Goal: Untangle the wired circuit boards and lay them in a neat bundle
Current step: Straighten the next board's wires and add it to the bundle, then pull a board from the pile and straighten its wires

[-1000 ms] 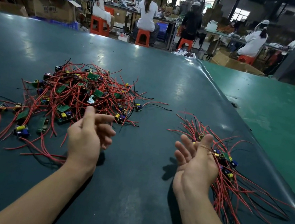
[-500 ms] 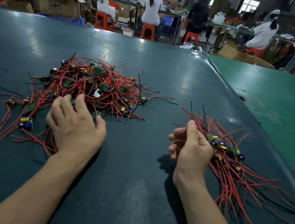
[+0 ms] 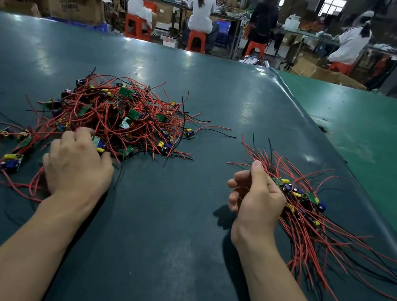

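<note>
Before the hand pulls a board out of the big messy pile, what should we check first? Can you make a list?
1. Left hand on the messy pile: ok, its fingers reach into the near edge.
2. One single board gripped: cannot tell, fingertips are hidden among wires.
3. Wires free to slide out: not ok, they cross everywhere.
4. Right hand free to help: cannot tell; it is curled beside the neat bundle.
5. Room on the table between the piles: ok.

You are in a factory assembly hall: workers (image 3: 201,7) on orange stools (image 3: 196,41) sit at long benches among cardboard boxes (image 3: 73,5).
</note>
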A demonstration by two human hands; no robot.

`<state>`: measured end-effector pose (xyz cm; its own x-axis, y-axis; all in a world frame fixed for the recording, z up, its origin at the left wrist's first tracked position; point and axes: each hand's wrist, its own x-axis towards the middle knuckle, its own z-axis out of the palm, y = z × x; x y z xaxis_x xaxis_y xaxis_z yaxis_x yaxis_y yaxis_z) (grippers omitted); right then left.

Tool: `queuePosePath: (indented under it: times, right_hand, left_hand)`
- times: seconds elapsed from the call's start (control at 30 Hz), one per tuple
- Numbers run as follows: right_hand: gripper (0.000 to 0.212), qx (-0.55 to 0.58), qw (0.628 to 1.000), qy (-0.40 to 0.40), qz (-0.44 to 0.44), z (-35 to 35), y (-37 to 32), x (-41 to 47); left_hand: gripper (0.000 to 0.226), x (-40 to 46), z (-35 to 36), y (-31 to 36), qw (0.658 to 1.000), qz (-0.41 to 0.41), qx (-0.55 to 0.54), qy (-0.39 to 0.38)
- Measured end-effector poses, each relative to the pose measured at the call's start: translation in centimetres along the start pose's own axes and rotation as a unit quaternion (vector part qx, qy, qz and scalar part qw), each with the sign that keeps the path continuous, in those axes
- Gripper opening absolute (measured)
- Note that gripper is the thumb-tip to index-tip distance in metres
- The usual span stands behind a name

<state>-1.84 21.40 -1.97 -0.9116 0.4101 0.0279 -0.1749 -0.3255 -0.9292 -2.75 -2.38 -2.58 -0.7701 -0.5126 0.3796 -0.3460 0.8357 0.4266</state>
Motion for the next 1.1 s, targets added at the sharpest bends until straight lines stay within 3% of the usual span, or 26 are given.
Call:
queuePosePath:
  times: [0.17,0.37,0.5,0.67,0.8,0.97,1.1]
  right_hand:
    - [0.051,0.003,1.0,0.001,0.007,0.1,0.0,0.0]
    - [0.047,0.006,1.0,0.002,0.013,0.0,0.0,0.1]
    - [0.049,0.006,1.0,-0.001,0.012,0.0,0.0,0.1]
    - [0.048,0.002,1.0,-0.005,0.019,0.0,-0.1,0.0]
    - [0.037,-0.039,0.994,-0.097,0.024,0.1,-0.3,-0.4]
    - [0.032,-0.066,0.957,-0.278,0.053,0.8,-0.1,-1.6]
    - [0.011,-0.05,0.96,-0.271,0.041,0.7,-0.3,-1.6]
  left_hand:
    - [0.054,0.1,0.3,-0.2,0.997,-0.065,-0.03,-0.042]
    - [0.055,0.6,0.4,-0.4,0.995,-0.084,-0.039,-0.045]
    - [0.035,0.0,0.2,-0.4,0.995,-0.052,-0.083,0.022]
    - [0.02,-0.5,-0.3,0.4,0.971,0.043,-0.172,0.163]
    - [0.025,-2.1,-0.8,2.2,0.91,0.229,-0.229,0.258]
    - [0.023,-4.4,-0.2,4.5,0.853,0.411,-0.28,0.155]
    - [0.024,-5.2,0.0,5.6,0.826,0.468,-0.307,0.065]
